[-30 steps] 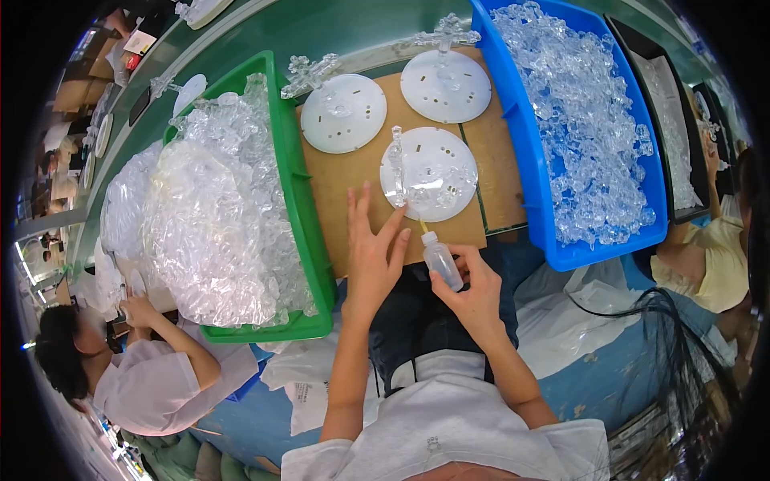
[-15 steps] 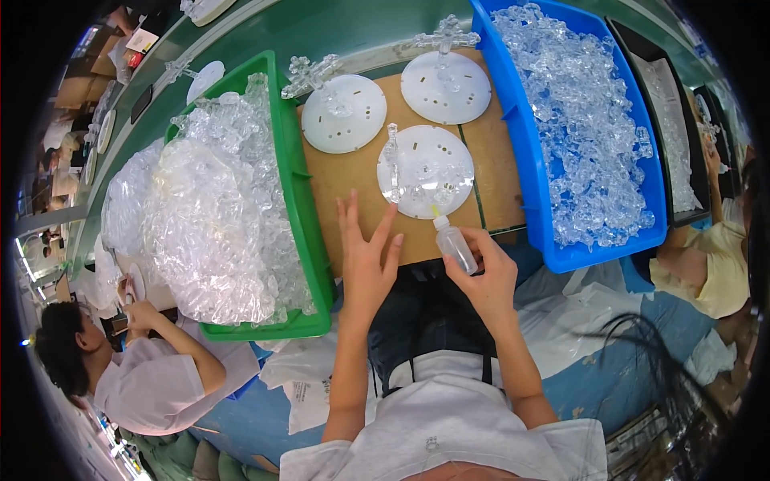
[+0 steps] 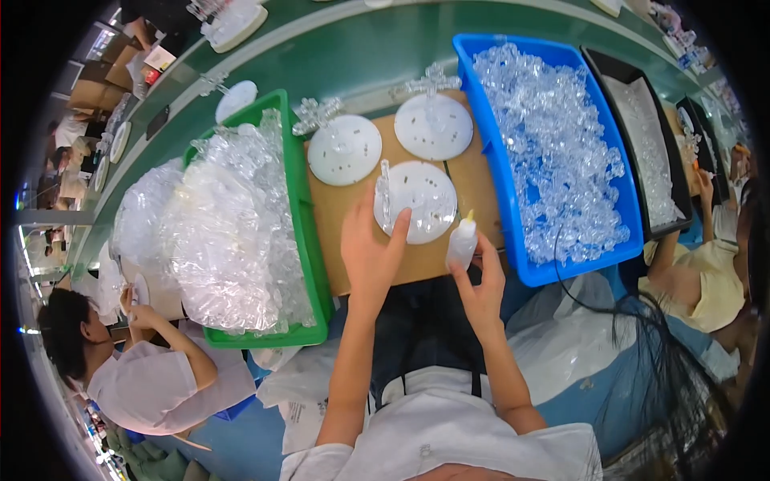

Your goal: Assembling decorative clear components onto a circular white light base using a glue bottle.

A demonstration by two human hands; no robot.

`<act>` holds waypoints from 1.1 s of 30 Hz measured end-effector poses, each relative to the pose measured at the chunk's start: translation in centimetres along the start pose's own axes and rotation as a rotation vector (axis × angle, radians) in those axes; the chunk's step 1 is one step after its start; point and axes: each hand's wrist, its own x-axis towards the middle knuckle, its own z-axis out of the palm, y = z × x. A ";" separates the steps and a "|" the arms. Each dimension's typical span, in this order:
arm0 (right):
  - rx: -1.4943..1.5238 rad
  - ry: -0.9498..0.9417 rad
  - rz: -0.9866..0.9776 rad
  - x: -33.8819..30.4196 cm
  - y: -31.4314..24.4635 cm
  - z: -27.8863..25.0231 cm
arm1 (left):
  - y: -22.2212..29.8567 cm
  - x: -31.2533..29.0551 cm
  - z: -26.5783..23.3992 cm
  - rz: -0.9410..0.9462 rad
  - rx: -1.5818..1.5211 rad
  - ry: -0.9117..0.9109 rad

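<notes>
- The left hand (image 3: 373,248) is placed at the left edge of the near white disc (image 3: 427,181); its thumb is spread away from its fingers and is laid over the disc's near edge. Whether the disc is gripped cannot be told, as the fingertips are partly hidden.
- The near white disc is situated just beyond and to the right of the left hand, and is pierced by small openings.
- A clear stem piece (image 3: 385,195) is seen at the disc's left side, between the thumb and fingers of the left hand.
- By the right hand (image 3: 483,290) a translucent bottle (image 3: 463,245) is pinched between thumb and fingers. Its yellow nozzle (image 3: 469,216) is pointed upward, just beside the near disc and apart from it.
- Beyond the left hand, a second white disc (image 3: 345,151) and, farther to its right, a third white disc (image 3: 434,128) are set out; each is topped by a clear branched fitting.
- A brown board (image 3: 330,228) is laid beneath the discs.
- To the left of the left hand, a green bin (image 3: 300,212) is filled with clear, partly bagged pieces.
- To the right of and beyond the right hand, a blue bin (image 3: 499,180) is heaped with clear pieces.
</notes>
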 end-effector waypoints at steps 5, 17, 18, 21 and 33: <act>-0.084 0.235 -0.092 5.4 0.8 3.0 | 0.5 1.8 0.1 -0.256 0.258 -0.200; -0.260 -0.038 0.018 2.6 1.5 0.9 | 3.3 24.8 -5.8 0.273 0.256 0.132; -0.266 -0.088 0.004 1.5 1.3 0.1 | 2.0 28.4 -5.1 0.303 0.229 0.085; -0.221 -0.114 0.108 -1.2 0.7 -2.0 | -1.2 37.0 -0.1 0.238 0.254 -0.113; -0.081 -0.033 0.361 -5.5 2.5 -4.8 | -11.2 47.3 1.8 0.140 0.771 -0.154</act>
